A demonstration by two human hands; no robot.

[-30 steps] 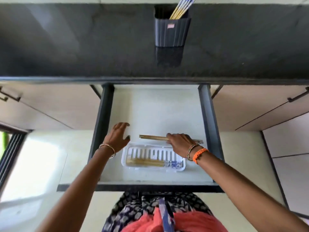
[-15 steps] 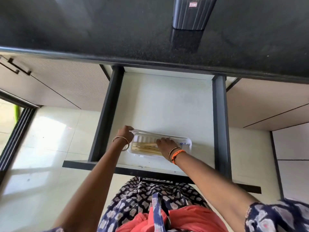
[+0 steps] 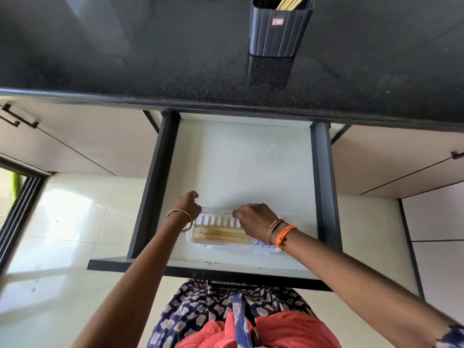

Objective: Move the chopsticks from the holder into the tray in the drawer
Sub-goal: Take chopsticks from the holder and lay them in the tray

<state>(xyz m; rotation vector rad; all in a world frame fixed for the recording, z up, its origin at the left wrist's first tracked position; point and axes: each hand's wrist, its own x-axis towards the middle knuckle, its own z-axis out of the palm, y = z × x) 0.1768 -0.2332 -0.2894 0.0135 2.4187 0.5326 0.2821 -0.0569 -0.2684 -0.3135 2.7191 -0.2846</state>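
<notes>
A white slotted tray (image 3: pixel 216 246) lies near the front of the open drawer (image 3: pixel 241 159). Several wooden chopsticks (image 3: pixel 221 236) lie lengthwise in its near half. My left hand (image 3: pixel 189 205) grips the tray's far left corner. My right hand (image 3: pixel 253 218) hovers over the tray's right half with fingers curled and nothing visible in them. The dark ribbed holder (image 3: pixel 280 28) stands on the black counter beyond the drawer, with yellow chopsticks (image 3: pixel 291 1) sticking out of its top.
The black countertop (image 3: pixel 125 59) overhangs the drawer's back. Dark drawer sides (image 3: pixel 324 184) flank the white drawer floor. Cabinet fronts with handles (image 3: pixel 17 119) sit on both sides, and a glossy tiled floor (image 3: pixel 62 234) lies below.
My right hand laid the wooden chopsticks it held into the tray and has lifted off them. My left hand moved from the drawer floor onto the tray's corner.
</notes>
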